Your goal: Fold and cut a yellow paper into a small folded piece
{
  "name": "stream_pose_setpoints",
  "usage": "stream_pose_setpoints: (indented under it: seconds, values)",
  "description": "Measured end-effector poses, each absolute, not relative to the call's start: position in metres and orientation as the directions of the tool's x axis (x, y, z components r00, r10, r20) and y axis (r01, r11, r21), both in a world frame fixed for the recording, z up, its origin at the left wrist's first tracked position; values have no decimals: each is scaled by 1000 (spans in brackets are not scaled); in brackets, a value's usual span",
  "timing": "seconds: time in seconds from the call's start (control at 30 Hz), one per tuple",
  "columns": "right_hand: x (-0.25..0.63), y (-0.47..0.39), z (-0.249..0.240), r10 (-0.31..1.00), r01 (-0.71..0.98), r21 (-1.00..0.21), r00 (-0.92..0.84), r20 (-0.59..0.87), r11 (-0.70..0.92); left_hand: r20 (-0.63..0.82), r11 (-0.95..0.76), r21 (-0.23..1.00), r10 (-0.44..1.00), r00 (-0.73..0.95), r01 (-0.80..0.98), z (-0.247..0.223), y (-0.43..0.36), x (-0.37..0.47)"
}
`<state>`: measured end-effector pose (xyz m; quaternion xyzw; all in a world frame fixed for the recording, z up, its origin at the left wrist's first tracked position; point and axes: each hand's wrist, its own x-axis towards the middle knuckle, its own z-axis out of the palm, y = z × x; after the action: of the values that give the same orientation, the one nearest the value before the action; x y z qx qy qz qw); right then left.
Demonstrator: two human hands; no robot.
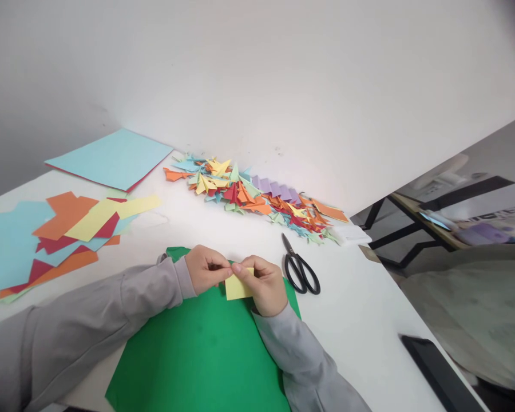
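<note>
Between my two hands is a small piece of yellow paper [237, 290], held up over a green sheet [201, 355]. My left hand [206, 268] pinches its upper left corner between thumb and fingers. My right hand [266, 284] grips the paper's right side, thumb on top and fingers curled behind. Both sets of fingertips meet at the top edge, where part of the paper is hidden. To the right of my right hand lies a pair of scissors [300, 272] with black handles, its blades pointing away from me.
Loose coloured paper pieces [68, 220] lie at the left. Behind them is a stack topped by a light blue sheet [115, 157]. Many folded paper shapes [249, 194] are heaped along the wall. A black flat device [438, 372] rests near the table's right edge.
</note>
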<state>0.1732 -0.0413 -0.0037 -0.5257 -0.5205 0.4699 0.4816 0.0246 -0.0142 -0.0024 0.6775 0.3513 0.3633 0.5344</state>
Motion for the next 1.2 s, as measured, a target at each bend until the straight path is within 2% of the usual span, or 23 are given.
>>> stream_pose_setpoints:
  seconds: [0.27,0.43,0.53,0.7,0.9,1.03,1.2]
  values:
    - [172,-39,-1,998,-14,-999,51,-38,-37,75,-99,995,891,448,30,3,-13,23]
    - [174,-40,3,995,172,-981,22,95,90,22,-11,999,909,417,-30,6,-10,21]
    - [174,-43,6,994,262,-959,-31,106,110,-12,35,998,918,396,-50,7,-8,20]
    - [172,-44,7,992,306,-944,-32,120,124,-24,56,996,920,390,-71,7,-7,21]
    - [171,-42,5,996,237,-967,-8,92,92,-42,97,989,913,406,-115,7,-6,22]
    - [173,-39,3,994,164,-983,47,94,85,-59,106,992,879,474,-72,6,-6,23]
    - [174,-36,0,998,56,-998,-49,30,32,-43,58,998,886,461,-18,2,-3,23]
